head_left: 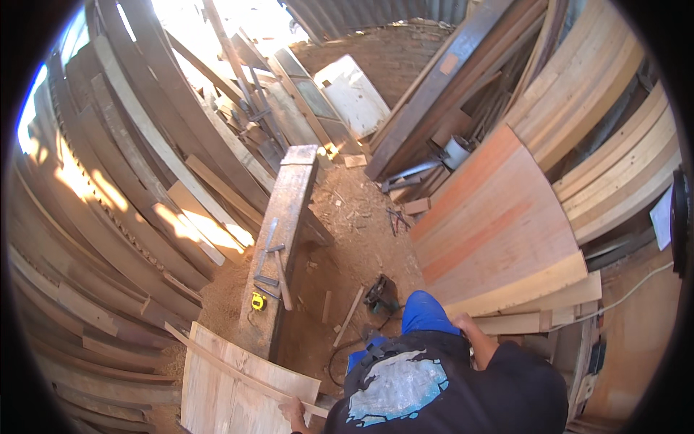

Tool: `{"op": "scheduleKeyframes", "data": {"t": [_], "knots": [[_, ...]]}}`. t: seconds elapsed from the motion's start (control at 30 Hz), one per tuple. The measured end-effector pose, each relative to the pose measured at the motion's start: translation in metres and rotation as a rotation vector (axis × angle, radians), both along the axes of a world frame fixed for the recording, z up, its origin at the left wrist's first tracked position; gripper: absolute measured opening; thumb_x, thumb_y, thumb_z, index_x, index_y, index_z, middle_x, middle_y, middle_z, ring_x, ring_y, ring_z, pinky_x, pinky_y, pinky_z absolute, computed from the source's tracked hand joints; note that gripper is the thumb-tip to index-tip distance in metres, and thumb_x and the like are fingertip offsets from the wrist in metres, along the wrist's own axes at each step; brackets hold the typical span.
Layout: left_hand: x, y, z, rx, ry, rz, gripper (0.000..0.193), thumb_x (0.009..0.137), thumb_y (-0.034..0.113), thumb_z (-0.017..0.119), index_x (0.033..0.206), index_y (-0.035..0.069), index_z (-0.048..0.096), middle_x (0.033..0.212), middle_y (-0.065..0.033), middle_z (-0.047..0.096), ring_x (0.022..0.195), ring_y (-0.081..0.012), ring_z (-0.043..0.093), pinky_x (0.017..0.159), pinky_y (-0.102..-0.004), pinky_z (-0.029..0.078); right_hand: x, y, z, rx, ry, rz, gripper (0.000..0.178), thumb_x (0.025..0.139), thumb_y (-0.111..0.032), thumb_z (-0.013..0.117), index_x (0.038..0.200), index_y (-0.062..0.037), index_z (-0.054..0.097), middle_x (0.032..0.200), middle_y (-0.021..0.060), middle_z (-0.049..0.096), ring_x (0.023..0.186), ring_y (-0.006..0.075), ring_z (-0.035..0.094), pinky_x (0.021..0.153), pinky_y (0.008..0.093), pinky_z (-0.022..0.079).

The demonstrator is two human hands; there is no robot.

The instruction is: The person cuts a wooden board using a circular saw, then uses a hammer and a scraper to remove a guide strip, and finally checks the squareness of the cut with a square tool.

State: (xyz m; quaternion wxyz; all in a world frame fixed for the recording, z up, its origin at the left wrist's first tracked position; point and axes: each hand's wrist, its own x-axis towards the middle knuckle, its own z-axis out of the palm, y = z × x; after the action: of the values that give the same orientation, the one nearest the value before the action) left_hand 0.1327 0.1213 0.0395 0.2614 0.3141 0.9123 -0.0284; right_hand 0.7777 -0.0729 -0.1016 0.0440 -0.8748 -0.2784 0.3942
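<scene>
My left hand (293, 412) is closed around the near part of a long thin wooden strip (231, 370). That strip lies slantwise across a pale wooden board (217, 394) at the lower left. My right hand (460, 320) rests beside my blue-clad knee, close to the lower edge of a large reddish plywood sheet (499, 224); its fingers look loosely stretched and no held thing shows. A narrow wooden bench (289, 184) stands ahead, carrying a yellow tape measure (259, 301), a wooden-handled hammer (283, 281) and a metal square (266, 278).
A dark green power tool (382, 295) with a cable sits on the sawdust-covered floor, near a loose stick (350, 316). Pliers (397, 221) lie farther off. Stacked planks (108, 181) fill the left side; a long beam (441, 87) and more boards (578, 79) lean at right.
</scene>
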Motion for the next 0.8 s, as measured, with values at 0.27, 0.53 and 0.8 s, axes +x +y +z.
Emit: {"op": "scheduleKeyframes", "data": {"t": [0.27,0.53,0.8], "knots": [[-0.022,-0.002,0.003,-0.028,0.045,-0.063,0.073,0.076,0.039,0.069,0.125,-0.011,0.049,0.119,-0.0331,0.066,0.113,-0.0458,0.065,0.102,-0.0488,0.051,0.002,0.040,0.020,-0.045,0.061,0.019,0.056,0.081,-0.047,0.072,0.103,0.0051,0.073,0.111,0.0326,0.068,0.111,0.0436,0.067,0.087,0.0461,0.054],[-0.053,-0.018,-0.035,0.128,-0.064,-0.044,0.050,0.088,0.033,0.072,0.112,-0.003,0.048,0.094,-0.0135,0.058,0.085,-0.0263,0.053,0.073,-0.0386,0.043,0.018,0.099,0.015,0.080,-0.034,0.351,0.044,0.082,-0.047,0.062,0.101,-0.0106,0.078,0.107,0.0203,0.072,0.106,0.0400,0.068,0.088,0.0462,0.054],[-0.062,-0.024,-0.068,0.431,-0.353,-0.296,0.043,0.094,0.035,0.073,0.103,-0.002,0.052,0.077,-0.0042,0.057,0.068,-0.0140,0.051,0.058,-0.0334,0.046,0.071,0.126,-0.027,0.237,-0.019,0.571,0.039,0.084,-0.039,0.060,0.100,-0.0086,0.078,0.103,0.0188,0.073,0.096,0.0363,0.070,0.083,0.0455,0.054]]}}
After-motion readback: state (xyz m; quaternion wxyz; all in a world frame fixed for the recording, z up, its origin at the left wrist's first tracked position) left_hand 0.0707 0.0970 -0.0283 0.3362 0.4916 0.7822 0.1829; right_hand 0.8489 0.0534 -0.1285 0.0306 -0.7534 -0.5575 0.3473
